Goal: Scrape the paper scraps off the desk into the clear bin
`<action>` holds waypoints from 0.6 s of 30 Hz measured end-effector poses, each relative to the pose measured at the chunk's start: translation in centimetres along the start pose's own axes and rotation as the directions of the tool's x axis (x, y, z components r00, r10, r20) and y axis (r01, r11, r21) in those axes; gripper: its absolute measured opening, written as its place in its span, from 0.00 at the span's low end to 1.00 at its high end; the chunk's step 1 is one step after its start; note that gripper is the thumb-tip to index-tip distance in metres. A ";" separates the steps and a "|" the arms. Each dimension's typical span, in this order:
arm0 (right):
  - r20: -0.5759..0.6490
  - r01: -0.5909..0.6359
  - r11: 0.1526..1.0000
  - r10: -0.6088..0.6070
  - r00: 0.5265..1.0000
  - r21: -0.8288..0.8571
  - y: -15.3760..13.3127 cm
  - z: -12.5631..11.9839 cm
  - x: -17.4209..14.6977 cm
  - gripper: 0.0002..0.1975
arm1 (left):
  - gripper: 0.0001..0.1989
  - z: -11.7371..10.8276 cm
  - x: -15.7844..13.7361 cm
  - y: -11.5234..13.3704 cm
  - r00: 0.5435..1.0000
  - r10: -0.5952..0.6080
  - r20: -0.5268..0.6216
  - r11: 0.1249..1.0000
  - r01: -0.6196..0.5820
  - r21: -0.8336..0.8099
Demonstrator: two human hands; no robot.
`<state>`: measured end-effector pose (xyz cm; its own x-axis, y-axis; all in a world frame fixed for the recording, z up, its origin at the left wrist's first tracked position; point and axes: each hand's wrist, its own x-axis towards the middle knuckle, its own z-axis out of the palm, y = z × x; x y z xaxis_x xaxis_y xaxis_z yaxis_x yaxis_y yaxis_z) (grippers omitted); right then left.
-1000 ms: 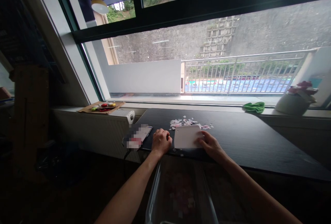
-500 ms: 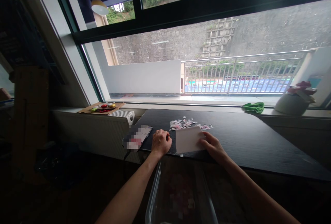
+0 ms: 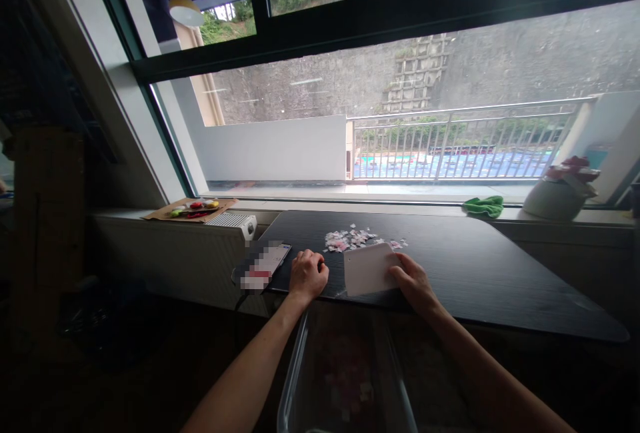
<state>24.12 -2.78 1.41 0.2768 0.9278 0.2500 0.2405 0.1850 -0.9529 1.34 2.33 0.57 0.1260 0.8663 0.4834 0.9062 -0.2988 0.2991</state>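
A thin white scraper (image 3: 370, 272) with a small hole in one corner stands tilted over the dark table, pinched at its right edge between the thumb and fingers of my right hand (image 3: 413, 280). Behind it lies a loose heap of small white and pinkish paper-like bits (image 3: 347, 238), partly hidden by the scraper. My left hand (image 3: 309, 275) rests closed by the table's front edge, left of the scraper; whatever its curled fingers hold, if anything, is hidden. Below the edge, between my forearms, a clear plastic bin (image 3: 290, 380) has similar bits at its dim bottom.
A phone (image 3: 270, 263), partly blurred out, lies on the left of the table (image 3: 465, 260). Along the windowsill are a board with colourful items (image 3: 195, 208), a green cloth (image 3: 483, 206) and a pale rounded object (image 3: 557, 193). A radiator (image 3: 175, 253) stands at left.
The small white bit at the table's front edge is gone from there. The scraper has shifted slightly right, away from my left hand. The whole view has moved a little.
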 end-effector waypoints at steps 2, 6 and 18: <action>0.024 0.001 1.000 -0.002 1.000 0.018 0.0 0.0 0.1 0.16 | 0.07 0.0 0.0 0.0 1.000 0.000 0.002 1.000 0.000 -0.001; -0.081 -0.003 0.994 0.012 0.997 0.113 1.0 -1.6 1.2 0.19 | 0.07 0.0 -0.1 -0.1 1.000 -0.002 0.010 1.000 0.002 -0.006; -0.259 0.038 0.990 -0.072 0.963 -0.133 3.4 -4.6 4.2 0.25 | 0.08 -0.3 0.0 -0.2 1.000 0.019 0.017 1.000 -0.019 0.012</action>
<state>30.36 0.28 0.06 0.4900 0.7966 0.3541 0.3728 0.1757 -0.9111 1.00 2.27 0.75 0.1503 0.8672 0.4748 0.9082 -0.3108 0.2801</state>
